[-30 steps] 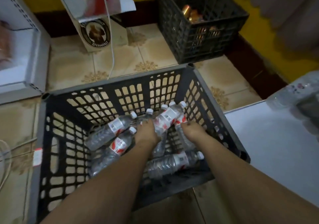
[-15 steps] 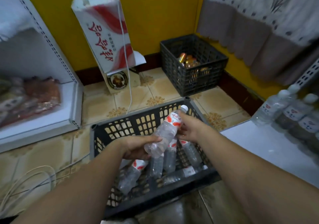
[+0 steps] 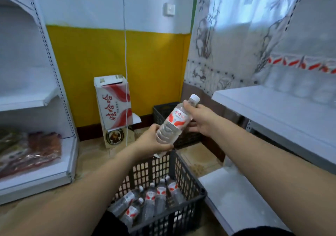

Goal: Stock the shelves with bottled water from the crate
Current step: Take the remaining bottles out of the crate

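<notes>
Bottle (image 3: 173,125) of water, one, is held in the air above the far rim of the crate (image 3: 188,183), tilted with its white cap up and to the right. The left hand (image 3: 152,143) grips its ribbed lower half, fingers curled round it; the right hand (image 3: 199,117) holds the neck and label end, thumb near the cap and fingers wrapped behind. Six or so more bottles (image 3: 154,198) lie in the dark crate on the tiled floor, their caps toward its far wall. A second dark crate (image 3: 160,112) sits by the yellow wall, near a tall red-and-white carton (image 3: 113,105) on a smaller box. White shelves (image 3: 272,106) run along the right, one upper and one low, just beside the crate; blurred bottles stand at the back of the upper one. A left shelf unit (image 3: 60,108) carries wrapped packets (image 3: 29,150) on its lowest shelf. Open floor lies between the two units.
</notes>
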